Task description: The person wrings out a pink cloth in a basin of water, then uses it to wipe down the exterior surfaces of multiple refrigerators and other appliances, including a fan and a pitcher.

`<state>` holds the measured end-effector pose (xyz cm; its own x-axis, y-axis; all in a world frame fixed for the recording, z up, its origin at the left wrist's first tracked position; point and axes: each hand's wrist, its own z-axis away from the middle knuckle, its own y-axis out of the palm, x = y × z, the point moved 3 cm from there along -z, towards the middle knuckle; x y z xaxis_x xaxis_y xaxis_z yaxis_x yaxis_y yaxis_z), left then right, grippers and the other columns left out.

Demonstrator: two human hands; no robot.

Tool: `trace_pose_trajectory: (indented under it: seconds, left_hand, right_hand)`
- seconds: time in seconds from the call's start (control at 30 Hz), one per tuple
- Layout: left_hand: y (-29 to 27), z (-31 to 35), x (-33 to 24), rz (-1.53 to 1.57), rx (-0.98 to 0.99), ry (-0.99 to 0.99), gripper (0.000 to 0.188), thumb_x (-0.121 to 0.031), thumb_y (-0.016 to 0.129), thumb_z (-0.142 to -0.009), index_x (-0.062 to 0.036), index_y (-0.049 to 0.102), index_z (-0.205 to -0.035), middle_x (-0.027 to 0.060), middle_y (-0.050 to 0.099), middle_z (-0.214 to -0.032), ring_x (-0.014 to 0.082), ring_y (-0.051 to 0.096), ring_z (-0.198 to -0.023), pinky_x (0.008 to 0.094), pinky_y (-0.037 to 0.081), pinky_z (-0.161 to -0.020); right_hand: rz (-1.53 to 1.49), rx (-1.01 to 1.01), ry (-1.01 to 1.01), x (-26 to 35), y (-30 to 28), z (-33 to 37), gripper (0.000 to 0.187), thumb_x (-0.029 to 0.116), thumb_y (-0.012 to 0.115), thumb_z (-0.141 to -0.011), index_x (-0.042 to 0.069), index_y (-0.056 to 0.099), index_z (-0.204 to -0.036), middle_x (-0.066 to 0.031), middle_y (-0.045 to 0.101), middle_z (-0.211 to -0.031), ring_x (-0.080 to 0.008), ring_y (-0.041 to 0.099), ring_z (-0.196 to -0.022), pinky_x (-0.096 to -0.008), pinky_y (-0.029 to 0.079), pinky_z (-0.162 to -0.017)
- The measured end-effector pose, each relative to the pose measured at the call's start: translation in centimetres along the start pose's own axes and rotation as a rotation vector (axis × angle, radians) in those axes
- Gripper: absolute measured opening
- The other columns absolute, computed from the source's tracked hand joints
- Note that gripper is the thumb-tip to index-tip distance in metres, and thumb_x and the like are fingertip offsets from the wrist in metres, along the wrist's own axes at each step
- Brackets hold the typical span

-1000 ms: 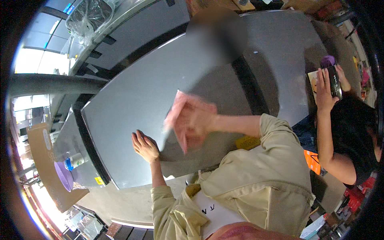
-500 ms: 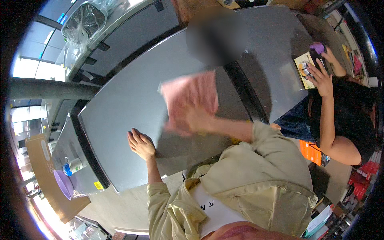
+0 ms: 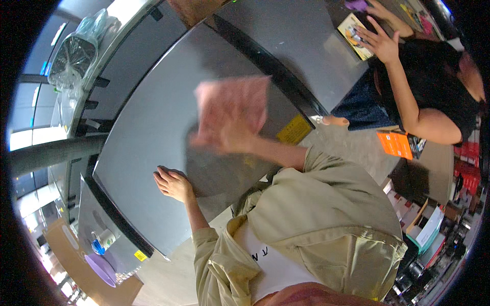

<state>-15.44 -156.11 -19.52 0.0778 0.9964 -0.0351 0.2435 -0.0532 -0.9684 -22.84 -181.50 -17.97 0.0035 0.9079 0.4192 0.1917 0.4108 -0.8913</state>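
Observation:
A pink cloth (image 3: pixel 232 99) lies spread on the dark grey tabletop (image 3: pixel 135 148), smeared by motion. My right hand (image 3: pixel 235 133) presses on its near part and moves it; the separate fingers are blurred. To the left, my left hand (image 3: pixel 173 184) rests on the tabletop, open, with its fingers stretched out and holding nothing.
At the far right another person's hand (image 3: pixel 380 43) is over a pale picture box (image 3: pixel 354 36). A purple bowl (image 3: pixel 101 269) and a white cup (image 3: pixel 106 238) stand at the lower left. A black strip (image 3: pixel 265 61) edges the tabletop. Plastic-wrapped goods (image 3: pixel 76 56) lie upper left.
My view has turned, so the table and the other person sit differently in it. The cloth is still under my right hand and blurred. My left hand still rests on the tabletop.

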Motion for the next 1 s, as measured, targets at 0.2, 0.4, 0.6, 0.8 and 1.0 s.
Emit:
trace_pose_trajectory:
  seconds: [0.2, 0.4, 0.6, 0.8, 1.0]
  left_hand:
    - [0.5, 0.0, 0.4, 0.035, 0.002, 0.014, 0.044, -0.029, 0.034, -0.093, -0.0126, 0.038, -0.134, 0.0146, 0.036, -0.137, 0.0292, 0.035, -0.126, 0.0445, 0.028, -0.102]
    - [1.5, 0.1, 0.5, -0.015, -0.093, 0.052, 0.04, -0.025, 0.039, -0.093, -0.0114, 0.04, -0.131, 0.0143, 0.039, -0.136, 0.0295, 0.037, -0.124, 0.0453, 0.03, -0.1]
    - [1.1, -0.2, 0.1, 0.03, -0.111, 0.067, 0.039, -0.024, 0.041, -0.093, -0.0097, 0.043, -0.129, 0.0177, 0.04, -0.133, 0.0294, 0.038, -0.124, 0.0457, 0.031, -0.1]
    - [0.4, 0.1, 0.1, 0.059, -0.089, 0.084, 0.039, -0.025, 0.039, -0.094, -0.0078, 0.044, -0.128, 0.019, 0.04, -0.134, 0.0319, 0.038, -0.124, 0.0459, 0.028, -0.102]
    - [0.8, 0.2, 0.0, 0.062, -0.075, 0.054, 0.041, -0.025, 0.037, -0.094, -0.0086, 0.038, -0.132, 0.0194, 0.034, -0.137, 0.0321, 0.031, -0.128, 0.0465, 0.022, -0.106]
  right_hand:
    - [-0.16, 0.097, -0.17, 0.5, -2.1, 9.8, 0.055, 0.04, 0.047, -0.087, 0.009, 0.04, -0.131, -0.0161, 0.04, -0.133, -0.0434, 0.033, -0.122, -0.0569, 0.023, -0.1]
    - [0.315, -0.086, 0.575, -8.7, -8.4, 8.4, 0.052, 0.038, 0.049, -0.085, 0.008, 0.044, -0.127, -0.019, 0.042, -0.13, -0.0442, 0.035, -0.12, -0.0572, 0.025, -0.098]
    - [-0.003, -0.041, -0.058, 8.2, 0.8, 8.8, 0.051, 0.038, 0.048, -0.085, 0.009, 0.045, -0.128, -0.0168, 0.041, -0.132, -0.043, 0.035, -0.121, -0.0572, 0.026, -0.098]
    - [0.235, -0.085, 0.389, -4.9, -4.4, 9.2, 0.051, 0.038, 0.047, -0.085, 0.01, 0.045, -0.128, -0.0147, 0.041, -0.134, -0.0418, 0.034, -0.123, -0.0572, 0.027, -0.098]
    - [0.164, -0.067, 0.335, 5.3, -0.4, 5.3, 0.051, 0.037, 0.046, -0.085, 0.01, 0.045, -0.128, -0.0125, 0.04, -0.135, -0.0407, 0.033, -0.124, -0.0572, 0.027, -0.098]
